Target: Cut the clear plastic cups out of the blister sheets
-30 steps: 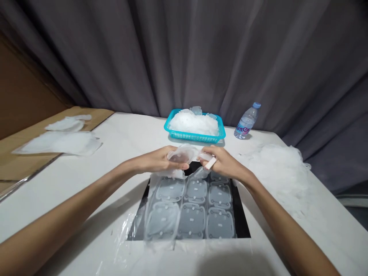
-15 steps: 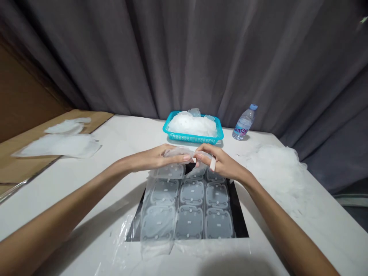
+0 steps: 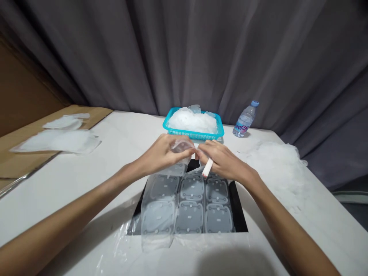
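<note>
My left hand (image 3: 161, 155) is closed, pinching the raised far edge of a translucent plastic sheet (image 3: 158, 216). Fingertips of my right hand (image 3: 225, 157) meet it from the other side, pressed together at the same edge. A slim white stick-like tool (image 3: 207, 168) with a reddish tip pokes out under my right hand, held in its fingers; its kind is unclear. Rows of rounded-square moulded shapes mark the sheet, which lies over a black rectangle (image 3: 240, 218) on the white table. Fingers and curled plastic partly hide the point where both hands meet.
Behind my hands stands a turquoise basket (image 3: 193, 134) heaped with white translucent pieces. A water bottle (image 3: 245, 119) is right of it. A pile of translucent pieces (image 3: 277, 168) lies at the right, and more sheets (image 3: 57, 142) rest on cardboard (image 3: 17, 163) at the left.
Both hands have turned at the plastic edge, with knuckles raised higher. The white tool in my right hand has swung down and left, showing more of its length and its reddish tip.
</note>
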The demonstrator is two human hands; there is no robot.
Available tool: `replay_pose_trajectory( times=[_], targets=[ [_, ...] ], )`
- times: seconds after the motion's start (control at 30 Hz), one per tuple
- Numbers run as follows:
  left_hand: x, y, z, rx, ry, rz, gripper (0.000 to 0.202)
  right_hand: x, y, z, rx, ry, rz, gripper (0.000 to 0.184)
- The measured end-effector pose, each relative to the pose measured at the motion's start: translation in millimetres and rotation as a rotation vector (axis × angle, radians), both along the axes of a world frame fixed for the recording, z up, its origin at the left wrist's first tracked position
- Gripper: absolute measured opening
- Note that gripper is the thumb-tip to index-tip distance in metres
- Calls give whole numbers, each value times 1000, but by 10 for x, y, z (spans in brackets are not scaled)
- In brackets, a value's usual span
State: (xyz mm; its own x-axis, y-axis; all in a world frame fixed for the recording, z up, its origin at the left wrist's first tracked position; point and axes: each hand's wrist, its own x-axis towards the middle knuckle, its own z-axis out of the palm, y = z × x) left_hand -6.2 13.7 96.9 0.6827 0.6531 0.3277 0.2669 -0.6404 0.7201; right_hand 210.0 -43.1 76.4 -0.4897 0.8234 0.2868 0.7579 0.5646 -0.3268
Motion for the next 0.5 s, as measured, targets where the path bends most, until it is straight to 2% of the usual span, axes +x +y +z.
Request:
replay_pose_trajectory(
  times=[0.1,0.2,0.27,0.4,0.5],
  targets=[
    [-3,-2,-12,-39,-41,39,19,36,32,-12,20,-54,-71,26],
    [-69,75,-22,-159,-72,-7,26,145,88,-47,-18,-49,-273,20],
    [-124,150,-32,-200,-27,-55,30,218,112,-58,-70,-37,-350,19],
    [-138,258,-97,-169,69,-64,31,236,97,-27,-180,12,-214,21],
    [-78,248,-147,-159,109,-78,33,183,52,21,-180,146,-107,26]
  ],
)
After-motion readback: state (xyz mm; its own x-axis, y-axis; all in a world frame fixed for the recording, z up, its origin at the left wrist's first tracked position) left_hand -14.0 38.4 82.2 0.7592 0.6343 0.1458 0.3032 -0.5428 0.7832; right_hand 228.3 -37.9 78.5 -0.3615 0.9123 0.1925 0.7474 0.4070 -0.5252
